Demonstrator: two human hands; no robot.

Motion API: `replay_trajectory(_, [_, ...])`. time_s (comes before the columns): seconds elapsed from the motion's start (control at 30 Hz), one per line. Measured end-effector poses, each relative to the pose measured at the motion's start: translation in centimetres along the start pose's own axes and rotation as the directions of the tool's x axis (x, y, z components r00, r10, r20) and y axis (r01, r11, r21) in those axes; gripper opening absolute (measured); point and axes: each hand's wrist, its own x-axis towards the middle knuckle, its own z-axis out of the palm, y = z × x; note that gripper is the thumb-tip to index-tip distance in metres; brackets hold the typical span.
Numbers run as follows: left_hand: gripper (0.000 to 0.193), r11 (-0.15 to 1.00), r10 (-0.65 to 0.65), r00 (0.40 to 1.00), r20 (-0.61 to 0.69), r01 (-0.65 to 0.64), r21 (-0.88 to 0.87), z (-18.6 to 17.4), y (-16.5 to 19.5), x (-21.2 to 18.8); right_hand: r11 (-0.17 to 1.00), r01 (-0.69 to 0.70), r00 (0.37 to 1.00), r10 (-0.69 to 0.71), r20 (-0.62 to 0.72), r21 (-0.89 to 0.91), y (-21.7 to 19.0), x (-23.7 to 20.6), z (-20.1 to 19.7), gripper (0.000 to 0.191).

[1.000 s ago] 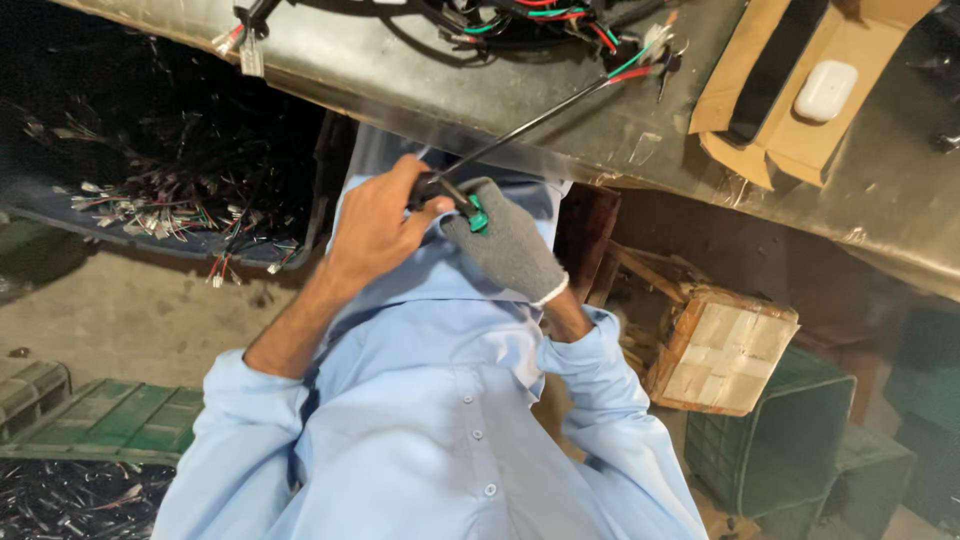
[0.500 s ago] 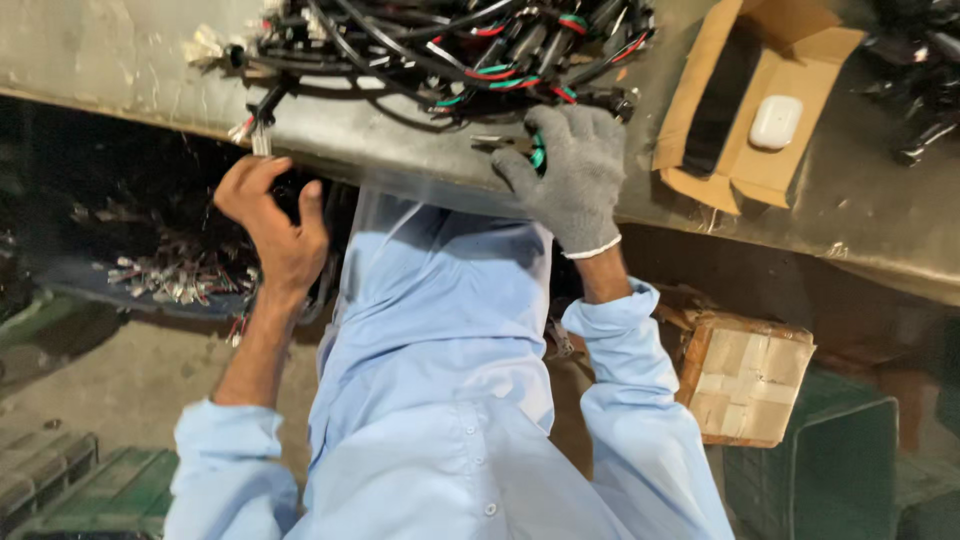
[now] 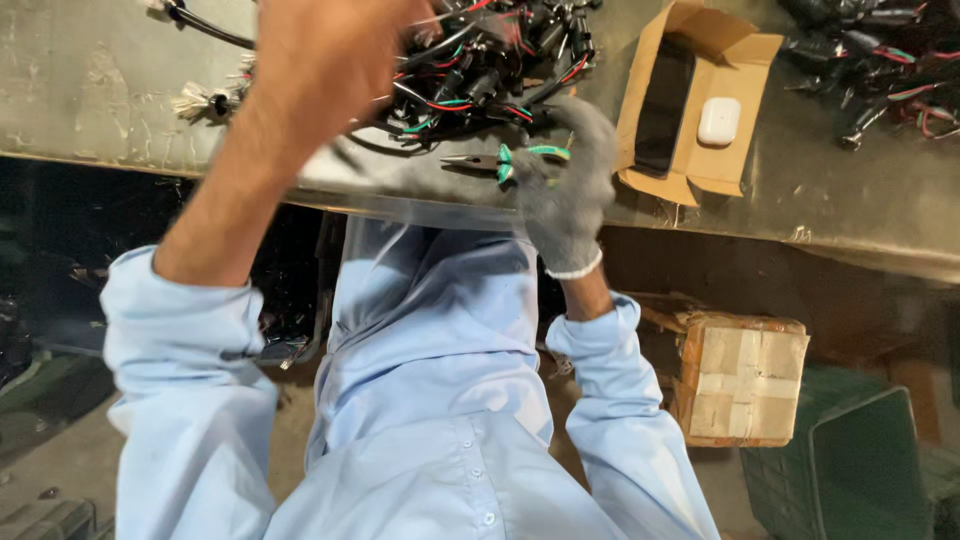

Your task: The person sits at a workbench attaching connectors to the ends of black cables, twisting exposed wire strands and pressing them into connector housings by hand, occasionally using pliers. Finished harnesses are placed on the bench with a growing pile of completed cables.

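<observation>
Gloved in grey knit, the right hand (image 3: 568,195) grips green-handled needle-nose pliers (image 3: 497,160) lying flat, their long axis pointing leftward along the grey metal bench (image 3: 100,90) edge toward the blurred bare left hand (image 3: 330,45), whose grasp I cannot tell, over the tangled black wire harnesses (image 3: 490,65).

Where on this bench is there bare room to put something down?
Bare patches: the grey metal bench left of the tangled black wire harness pile, and the strip right of the open cardboard box. The middle and the top right corner are crowded with wires.
</observation>
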Motion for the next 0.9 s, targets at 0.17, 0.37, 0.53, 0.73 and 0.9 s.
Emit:
replay_trajectory(0.17, [0.023, 0.937, 0.349, 0.936, 0.039, -0.349, 0.000, 0.4, 6.7, -3.4, 0.978, 0.183, 0.977, -0.169, 0.127, -0.101, -3.1, -0.9, -1.5, 0.029])
replay_trajectory(0.37, [0.030, 0.999, -0.005, 1.000, 0.008, 0.005, -0.042, 0.4, 5.5, -7.2, 0.811, -0.543, 0.806, 0.430, 0.406, 0.219, -2.7, -1.4, -1.8, 0.016])
replay_trajectory(0.53, [0.035, 0.399, -0.437, 0.866, 0.244, 0.429, -0.810, 2.0, 7.4, -11.7, 0.873, -0.372, 0.761, 0.093, 0.642, 0.315, -3.2, -2.7, -3.9, 0.022])
replay_trajectory(0.73, [0.032, 0.217, -0.721, 0.689, 0.078, 0.331, -0.918, 1.6, 6.7, -13.2, 0.873, -0.474, 0.633, 0.251, 0.732, 0.111, -4.3, -5.2, -1.7, 0.017])
replay_trajectory(0.9, [0.023, 0.530, -0.375, 0.917, 0.137, 0.333, -0.780, 0.7, 9.7, -11.5, 0.821, -0.495, 0.681, 0.162, 0.714, 0.286, -4.8, -5.2, -1.6, 0.029])
